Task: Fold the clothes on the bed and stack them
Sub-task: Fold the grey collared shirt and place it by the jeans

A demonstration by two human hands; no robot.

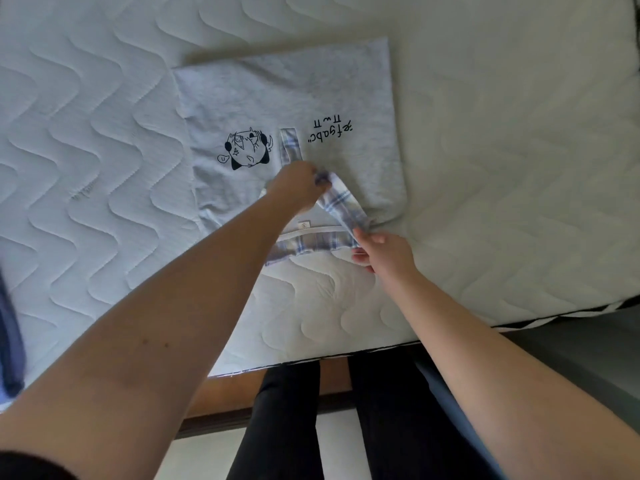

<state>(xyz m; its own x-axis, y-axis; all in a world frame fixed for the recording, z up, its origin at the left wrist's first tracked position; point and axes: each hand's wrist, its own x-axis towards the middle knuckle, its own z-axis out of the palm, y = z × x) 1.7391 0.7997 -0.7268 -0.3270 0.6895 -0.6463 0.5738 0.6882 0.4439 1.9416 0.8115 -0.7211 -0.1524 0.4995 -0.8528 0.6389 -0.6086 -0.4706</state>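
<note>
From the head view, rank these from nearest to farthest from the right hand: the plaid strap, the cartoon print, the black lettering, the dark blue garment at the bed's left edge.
From the right hand:
1. Plaid strap, pinched in its fingers.
2. Black lettering, straight beyond it on the grey shirt.
3. Cartoon print, beyond and to the left.
4. Dark blue garment, far left edge of the bed.
</note>
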